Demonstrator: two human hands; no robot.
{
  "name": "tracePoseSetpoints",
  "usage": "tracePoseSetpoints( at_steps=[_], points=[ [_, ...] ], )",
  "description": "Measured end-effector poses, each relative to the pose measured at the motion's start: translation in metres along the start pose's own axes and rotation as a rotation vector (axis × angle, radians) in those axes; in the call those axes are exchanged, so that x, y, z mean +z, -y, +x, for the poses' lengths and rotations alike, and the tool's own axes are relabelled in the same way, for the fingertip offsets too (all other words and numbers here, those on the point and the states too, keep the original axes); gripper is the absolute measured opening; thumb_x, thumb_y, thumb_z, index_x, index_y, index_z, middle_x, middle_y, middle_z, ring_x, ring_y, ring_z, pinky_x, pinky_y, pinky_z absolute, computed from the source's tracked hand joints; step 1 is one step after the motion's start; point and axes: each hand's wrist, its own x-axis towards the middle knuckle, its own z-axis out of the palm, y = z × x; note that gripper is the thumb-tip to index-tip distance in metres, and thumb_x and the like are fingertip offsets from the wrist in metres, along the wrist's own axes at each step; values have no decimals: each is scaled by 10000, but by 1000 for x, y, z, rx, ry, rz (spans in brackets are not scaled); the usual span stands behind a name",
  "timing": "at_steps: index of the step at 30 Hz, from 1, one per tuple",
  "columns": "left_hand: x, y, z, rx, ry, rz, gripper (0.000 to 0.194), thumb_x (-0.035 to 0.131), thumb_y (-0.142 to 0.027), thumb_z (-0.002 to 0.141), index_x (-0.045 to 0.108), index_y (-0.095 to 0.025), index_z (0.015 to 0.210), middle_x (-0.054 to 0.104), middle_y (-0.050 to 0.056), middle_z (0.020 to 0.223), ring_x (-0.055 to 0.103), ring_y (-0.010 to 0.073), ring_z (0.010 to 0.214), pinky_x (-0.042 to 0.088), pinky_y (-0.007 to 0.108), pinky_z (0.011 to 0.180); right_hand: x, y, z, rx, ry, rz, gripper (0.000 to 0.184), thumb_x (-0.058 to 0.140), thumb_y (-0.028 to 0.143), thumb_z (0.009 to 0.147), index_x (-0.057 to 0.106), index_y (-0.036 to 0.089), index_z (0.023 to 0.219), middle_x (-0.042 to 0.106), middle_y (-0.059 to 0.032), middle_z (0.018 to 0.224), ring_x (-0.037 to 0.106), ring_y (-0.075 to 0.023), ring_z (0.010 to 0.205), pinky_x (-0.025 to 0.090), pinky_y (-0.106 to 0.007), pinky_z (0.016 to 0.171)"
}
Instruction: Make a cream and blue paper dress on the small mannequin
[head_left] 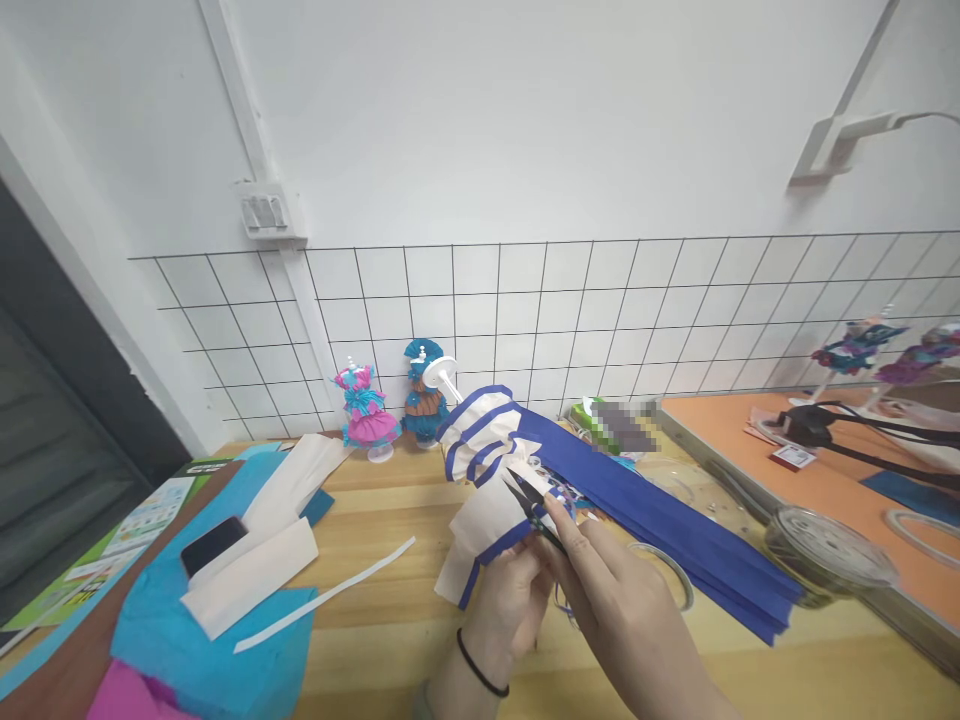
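Note:
My left hand [506,600], closed, grips the lower part of a cream crepe-paper strip [487,520] with a blue edge. The strip joins a pleated cream-and-blue paper dress [484,430] on a small stand, which is tilted with its white round base [440,372] pointing up and to the left. In my right hand [619,585] are black scissors [534,503], their pointed blades apart over the cream paper. My fingers partly hide the scissors' handles. Close by on the right lies a long folded strip of blue paper [645,500].
Two small paper-dressed stands, one pink and blue [367,410], one teal and brown [425,400], stand by the wall grid. Left are cream paper [251,580], blue paper [180,620] and a phone [214,548]. A ribbon spool [829,545] and an orange board [750,440] are right.

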Motion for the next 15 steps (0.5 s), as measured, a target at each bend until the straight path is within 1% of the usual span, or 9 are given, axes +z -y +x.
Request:
tracePoseSetpoints(
  at_steps=[9, 13, 15],
  points=[
    [-4, 5, 2, 21, -30, 13, 262, 743, -228, 644, 692, -153, 890, 675, 67, 842, 562, 227, 1002, 412, 350, 905, 0, 0, 1, 2, 18, -10, 455, 375, 178, 922, 303, 95, 1364, 519, -60, 689, 493, -153, 534, 359, -229, 442],
    [-6, 7, 2, 28, -39, 24, 227, 744, -224, 642, 699, -159, 854, 678, 62, 801, 562, 230, 1005, 404, 361, 921, -1, 0, 2, 6, 19, -15, 447, 350, 184, 928, 298, 107, 1366, 524, -58, 668, 496, -156, 511, 363, -230, 428],
    [-7, 6, 2, 50, -39, 28, 203, 746, -235, 638, 702, -164, 823, 681, 58, 794, 569, 234, 995, 405, 363, 920, 0, 0, 0, 2, 17, -4, 442, 359, 181, 925, 312, 106, 1358, 544, -73, 685, 515, -162, 523, 381, -233, 432]
  ],
)
